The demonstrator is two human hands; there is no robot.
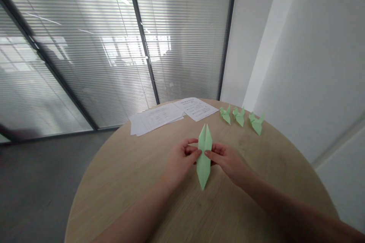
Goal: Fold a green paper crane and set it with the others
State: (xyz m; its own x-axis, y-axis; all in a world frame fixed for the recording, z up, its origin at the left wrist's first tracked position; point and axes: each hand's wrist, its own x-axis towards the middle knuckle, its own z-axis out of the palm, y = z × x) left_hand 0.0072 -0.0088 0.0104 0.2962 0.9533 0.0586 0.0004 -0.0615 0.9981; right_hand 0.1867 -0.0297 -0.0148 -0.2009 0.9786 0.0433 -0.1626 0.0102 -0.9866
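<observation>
A sheet of light green origami paper (203, 163), folded into a long narrow diamond, is held up over the table. Its far end splits into two pointed flaps, and its near end tapers to one point. My left hand (184, 158) pinches its left edge, the thumb lying on the front face and fingers behind. From the other side my right hand (225, 158) grips the right edge in the same way, its thumb close to the centre slit. The fingertips behind the paper are partly hidden.
Three folded green paper birds (238, 116) stand in a row at the table's far right. Printed white sheets (161, 117) lie overlapping at the far edge. The round wooden table (114, 190) is near a white wall and a glass partition with blinds (188, 45).
</observation>
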